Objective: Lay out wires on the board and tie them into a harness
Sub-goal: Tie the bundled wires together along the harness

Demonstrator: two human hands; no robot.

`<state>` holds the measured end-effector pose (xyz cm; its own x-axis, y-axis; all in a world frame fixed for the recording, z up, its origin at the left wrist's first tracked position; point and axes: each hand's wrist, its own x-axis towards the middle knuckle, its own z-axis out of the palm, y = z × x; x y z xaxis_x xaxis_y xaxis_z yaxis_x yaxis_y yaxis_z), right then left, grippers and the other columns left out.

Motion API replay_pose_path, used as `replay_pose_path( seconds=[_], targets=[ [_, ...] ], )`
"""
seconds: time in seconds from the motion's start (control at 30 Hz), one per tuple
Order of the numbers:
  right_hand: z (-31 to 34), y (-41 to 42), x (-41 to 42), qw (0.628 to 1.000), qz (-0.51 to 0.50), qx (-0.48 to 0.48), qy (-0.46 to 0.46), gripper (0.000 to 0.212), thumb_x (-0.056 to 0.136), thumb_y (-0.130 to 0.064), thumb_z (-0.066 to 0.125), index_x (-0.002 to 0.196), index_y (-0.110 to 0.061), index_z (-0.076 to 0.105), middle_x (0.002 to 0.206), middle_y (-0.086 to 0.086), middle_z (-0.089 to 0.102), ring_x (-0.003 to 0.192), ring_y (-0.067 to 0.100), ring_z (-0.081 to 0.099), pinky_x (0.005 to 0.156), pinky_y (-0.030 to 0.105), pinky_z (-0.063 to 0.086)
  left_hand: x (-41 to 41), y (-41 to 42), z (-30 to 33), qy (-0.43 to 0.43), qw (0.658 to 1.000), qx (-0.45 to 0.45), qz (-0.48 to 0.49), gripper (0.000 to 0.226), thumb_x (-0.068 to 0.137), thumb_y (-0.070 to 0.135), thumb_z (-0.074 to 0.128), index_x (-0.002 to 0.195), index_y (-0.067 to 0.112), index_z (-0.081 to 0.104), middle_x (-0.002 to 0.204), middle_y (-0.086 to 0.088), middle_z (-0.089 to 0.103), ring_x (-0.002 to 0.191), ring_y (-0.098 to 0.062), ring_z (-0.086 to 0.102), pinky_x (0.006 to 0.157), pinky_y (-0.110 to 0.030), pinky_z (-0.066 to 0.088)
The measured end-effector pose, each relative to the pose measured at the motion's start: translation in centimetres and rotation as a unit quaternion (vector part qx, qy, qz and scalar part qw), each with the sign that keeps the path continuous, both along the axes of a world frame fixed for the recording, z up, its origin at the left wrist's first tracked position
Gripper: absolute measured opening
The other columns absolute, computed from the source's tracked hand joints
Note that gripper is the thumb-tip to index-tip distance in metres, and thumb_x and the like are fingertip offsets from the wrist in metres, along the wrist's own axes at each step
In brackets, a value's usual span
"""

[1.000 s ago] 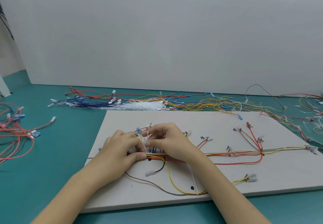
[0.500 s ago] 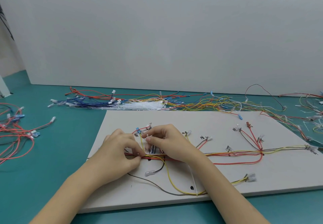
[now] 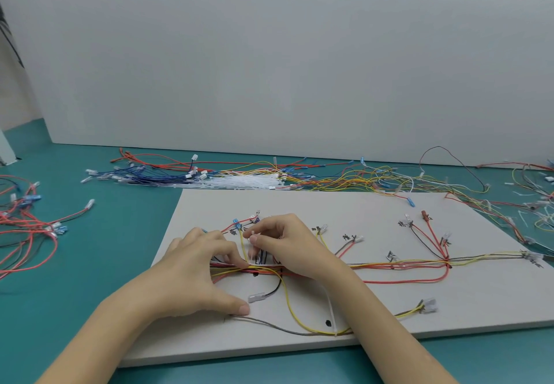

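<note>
A white board (image 3: 299, 204) lies on the teal table with a bundle of red, yellow and black wires (image 3: 389, 265) running left to right across it. Both hands meet at the bundle's left part. My left hand (image 3: 204, 267) presses fingertips onto the bundle, thumb stretched down onto a grey wire (image 3: 269, 325). My right hand (image 3: 287, 243) pinches a thin white cable tie (image 3: 260, 262) that curves under its fingers over the wires. A yellow wire (image 3: 287, 302) loops toward the front edge. A second white tie (image 3: 329, 308) lies near a black hole.
Loose wires of several colours and a pile of white cable ties (image 3: 245, 181) lie along the board's far edge. Red wires with blue connectors (image 3: 27, 228) sit on the table at the left. More wires and tie scraps (image 3: 533, 213) are at the right. A white wall stands behind.
My left thumb has spread away from the fingers and down onto the grey wire. My right hand has stayed at the bundle, fingers still pinched on the tie.
</note>
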<state>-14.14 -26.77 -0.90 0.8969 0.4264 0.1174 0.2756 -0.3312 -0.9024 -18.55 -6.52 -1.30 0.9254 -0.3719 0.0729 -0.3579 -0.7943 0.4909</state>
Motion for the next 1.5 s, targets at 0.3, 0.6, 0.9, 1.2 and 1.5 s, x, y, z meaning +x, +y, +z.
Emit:
replay_pose_path(
  seconds=[0.3,0.6,0.9,1.2,1.5],
  targets=[
    [-0.1,0.0,0.0,1.000,-0.004,-0.001,0.002,0.018,0.096,-0.006,0.055,0.104,0.003,0.067,0.065,0.000,0.065,0.044,-0.005,0.052,0.048,0.003,0.036,-0.1,-0.1,-0.5,-0.038,0.999,-0.032,-0.010,0.060,0.042,0.088,0.063,0.088,0.050,0.065,0.104,0.029,0.051,0.105,0.003,0.037,0.089,-0.025,0.035],
    [-0.2,-0.1,0.2,1.000,-0.005,0.002,0.000,0.019,0.096,-0.009,0.055,0.104,0.002,0.069,0.068,0.001,0.067,0.046,-0.006,0.052,0.049,0.003,0.036,-0.1,-0.5,-0.6,-0.055,0.995,-0.084,-0.017,0.049,0.051,0.083,0.063,0.093,0.057,0.066,0.104,0.028,0.056,0.103,0.001,0.043,0.091,-0.033,0.039],
    [-0.3,0.0,0.2,1.000,-0.004,0.005,0.000,0.019,0.096,-0.011,0.056,0.102,0.001,0.069,0.068,0.000,0.068,0.046,-0.005,0.052,0.050,0.003,0.036,0.3,-0.1,-0.8,-0.023,0.998,-0.056,-0.016,0.060,0.045,0.087,0.061,0.099,0.061,0.058,0.106,0.030,0.055,0.106,0.006,0.037,0.096,-0.030,0.034],
    [-0.5,-0.1,0.3,1.000,-0.005,0.011,0.003,0.019,0.096,-0.010,0.055,0.101,0.002,0.069,0.068,0.002,0.068,0.048,-0.004,0.053,0.051,0.003,0.036,-0.4,-0.5,-0.7,-0.092,0.994,-0.057,-0.009,0.049,0.051,0.081,0.063,0.081,0.043,0.061,0.102,0.028,0.048,0.104,0.004,0.038,0.087,-0.028,0.032],
    [-0.5,0.0,0.4,1.000,-0.007,0.009,0.005,0.018,0.096,-0.013,0.056,0.100,-0.003,0.070,0.069,0.000,0.069,0.049,-0.004,0.053,0.050,0.004,0.036,-2.4,-1.4,0.0,-0.225,0.972,0.069,-0.011,0.040,0.071,0.074,0.042,0.078,0.049,0.072,0.081,0.022,0.051,0.089,-0.006,0.040,0.081,-0.034,0.026]
  ],
)
